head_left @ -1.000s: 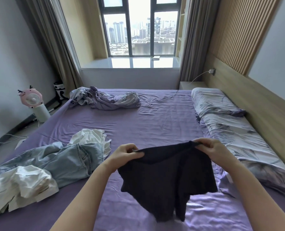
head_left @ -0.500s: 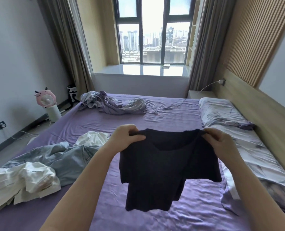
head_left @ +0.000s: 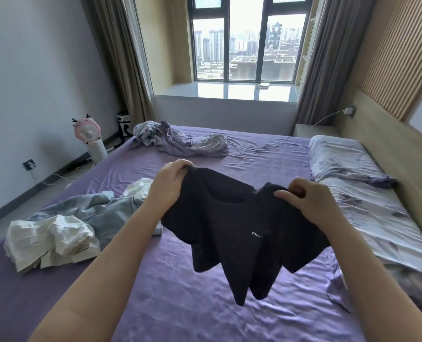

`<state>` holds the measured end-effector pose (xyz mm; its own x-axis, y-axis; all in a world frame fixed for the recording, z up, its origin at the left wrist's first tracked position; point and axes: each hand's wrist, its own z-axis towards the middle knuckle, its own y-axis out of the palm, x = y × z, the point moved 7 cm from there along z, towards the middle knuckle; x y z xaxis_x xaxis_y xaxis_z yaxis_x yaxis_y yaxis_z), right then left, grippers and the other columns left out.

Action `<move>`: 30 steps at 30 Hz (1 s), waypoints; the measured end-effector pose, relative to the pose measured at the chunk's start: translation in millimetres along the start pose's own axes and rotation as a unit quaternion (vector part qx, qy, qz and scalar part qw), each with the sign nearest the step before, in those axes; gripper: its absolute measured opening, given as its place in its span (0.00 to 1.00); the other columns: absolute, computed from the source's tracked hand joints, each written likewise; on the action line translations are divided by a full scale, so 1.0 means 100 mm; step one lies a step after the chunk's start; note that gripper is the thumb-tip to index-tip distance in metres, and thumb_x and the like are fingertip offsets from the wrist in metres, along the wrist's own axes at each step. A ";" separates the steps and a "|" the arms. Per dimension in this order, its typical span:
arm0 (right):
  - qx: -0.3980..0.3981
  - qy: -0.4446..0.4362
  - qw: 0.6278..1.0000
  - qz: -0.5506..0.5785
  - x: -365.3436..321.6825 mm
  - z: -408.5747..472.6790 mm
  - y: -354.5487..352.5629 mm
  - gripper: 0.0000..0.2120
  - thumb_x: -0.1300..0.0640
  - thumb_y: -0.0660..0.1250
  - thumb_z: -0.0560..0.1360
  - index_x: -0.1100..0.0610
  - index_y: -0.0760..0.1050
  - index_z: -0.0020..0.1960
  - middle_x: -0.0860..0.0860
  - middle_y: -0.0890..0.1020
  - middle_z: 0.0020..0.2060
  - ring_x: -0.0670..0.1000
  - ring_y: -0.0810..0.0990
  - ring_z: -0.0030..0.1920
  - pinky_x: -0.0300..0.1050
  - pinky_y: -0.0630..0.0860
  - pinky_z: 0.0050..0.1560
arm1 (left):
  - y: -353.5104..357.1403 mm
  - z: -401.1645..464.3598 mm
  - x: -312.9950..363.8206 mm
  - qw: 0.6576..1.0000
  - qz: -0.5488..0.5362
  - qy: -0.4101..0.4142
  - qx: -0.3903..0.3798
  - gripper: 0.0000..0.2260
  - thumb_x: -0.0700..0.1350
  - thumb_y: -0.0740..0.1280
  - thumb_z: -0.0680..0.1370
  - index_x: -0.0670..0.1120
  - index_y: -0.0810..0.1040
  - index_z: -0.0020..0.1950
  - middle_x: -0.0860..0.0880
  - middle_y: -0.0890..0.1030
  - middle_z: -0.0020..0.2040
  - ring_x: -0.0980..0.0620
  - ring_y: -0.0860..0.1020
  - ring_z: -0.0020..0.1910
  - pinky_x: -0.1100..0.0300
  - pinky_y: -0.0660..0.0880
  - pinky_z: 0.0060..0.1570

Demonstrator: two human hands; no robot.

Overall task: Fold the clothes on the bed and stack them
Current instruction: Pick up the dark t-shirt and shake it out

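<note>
Holding a limp dark knit top (head_left: 242, 228) above the wrinkled purple sheet (head_left: 180, 304), left hand (head_left: 169, 186) and right hand (head_left: 308, 201) each pinching a shoulder.

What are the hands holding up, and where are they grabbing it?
A dark top, held up over the bed. The left hand and the right hand each pinch its top edge, one on each side of the neck hole.

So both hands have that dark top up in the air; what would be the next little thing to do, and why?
Probably lower it flat onto the bare purple bedsheet below. The left hand and right hand pinch the dark knitted top at its shoulders; it hangs free and unfolded.
</note>
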<state>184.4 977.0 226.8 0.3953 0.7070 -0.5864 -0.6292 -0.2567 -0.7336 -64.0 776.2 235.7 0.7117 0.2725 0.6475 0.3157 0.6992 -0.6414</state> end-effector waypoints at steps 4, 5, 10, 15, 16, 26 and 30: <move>-0.038 -0.011 0.999 0.028 0.00 -0.06 0.09 0.13 0.52 0.76 0.67 0.58 0.75 0.39 0.48 0.77 0.32 0.45 0.74 0.34 0.27 0.66 0.36 | -0.14 -0.10 -0.07 0.995 0.006 -0.048 0.086 0.05 0.45 0.67 0.77 0.44 0.76 0.50 0.51 0.78 0.42 0.52 0.75 0.42 0.65 0.66 0.43; -0.036 -0.005 0.999 0.040 0.01 -0.07 0.09 0.11 0.53 0.76 0.67 0.57 0.75 0.39 0.48 0.77 0.32 0.45 0.74 0.35 0.27 0.66 0.36 | -0.20 -0.11 -0.08 0.993 0.007 -0.050 0.103 0.05 0.45 0.69 0.76 0.44 0.76 0.48 0.51 0.78 0.41 0.53 0.74 0.41 0.65 0.66 0.42; -0.010 0.030 0.996 0.084 0.01 -0.13 0.09 0.07 0.54 0.75 0.68 0.52 0.77 0.40 0.45 0.79 0.35 0.43 0.77 0.38 0.31 0.68 0.40 | -0.42 -0.12 -0.15 0.990 0.088 0.000 0.111 0.06 0.45 0.67 0.77 0.42 0.78 0.46 0.45 0.78 0.44 0.47 0.74 0.43 0.55 0.69 0.44; -0.057 0.011 0.996 0.071 -0.22 -0.19 0.14 0.05 0.58 0.71 0.72 0.49 0.80 0.43 0.50 0.81 0.40 0.47 0.78 0.42 0.33 0.69 0.43 | -0.59 -0.14 -0.22 0.985 0.128 0.031 0.109 0.13 0.50 0.58 0.81 0.46 0.79 0.57 0.45 0.80 0.53 0.44 0.78 0.51 0.51 0.73 0.48; -0.054 0.017 0.995 0.079 -0.27 -0.22 0.14 0.05 0.59 0.70 0.73 0.49 0.80 0.43 0.49 0.82 0.40 0.44 0.78 0.41 0.32 0.70 0.43 | -0.65 -0.17 -0.21 0.985 0.125 0.045 0.112 0.14 0.52 0.56 0.81 0.48 0.78 0.58 0.45 0.81 0.52 0.43 0.78 0.50 0.51 0.73 0.47; 0.147 0.087 0.984 0.053 -0.87 -0.69 0.20 0.09 0.55 0.64 0.77 0.57 0.80 0.51 0.50 0.81 0.42 0.49 0.76 0.45 0.38 0.65 0.45 | -1.03 -0.47 -0.46 0.963 0.207 0.171 0.015 0.20 0.63 0.52 0.76 0.49 0.72 0.52 0.46 0.79 0.40 0.42 0.79 0.36 0.53 0.74 0.34; 0.160 0.105 0.980 0.057 -1.11 -1.00 0.32 0.06 0.52 0.67 0.75 0.54 0.80 0.43 0.49 0.80 0.36 0.48 0.76 0.40 0.27 0.66 0.37 | -1.04 -0.65 -0.72 0.968 0.173 0.159 -0.088 0.20 0.63 0.66 0.71 0.46 0.71 0.43 0.52 0.75 0.38 0.50 0.73 0.36 0.58 0.67 0.36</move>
<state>187.2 824.3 233.7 0.4178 0.5264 -0.7406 -0.8416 -0.0829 -0.5337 -107.7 641.2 229.1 0.9424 0.2340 0.2392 0.1053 0.4710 -0.8758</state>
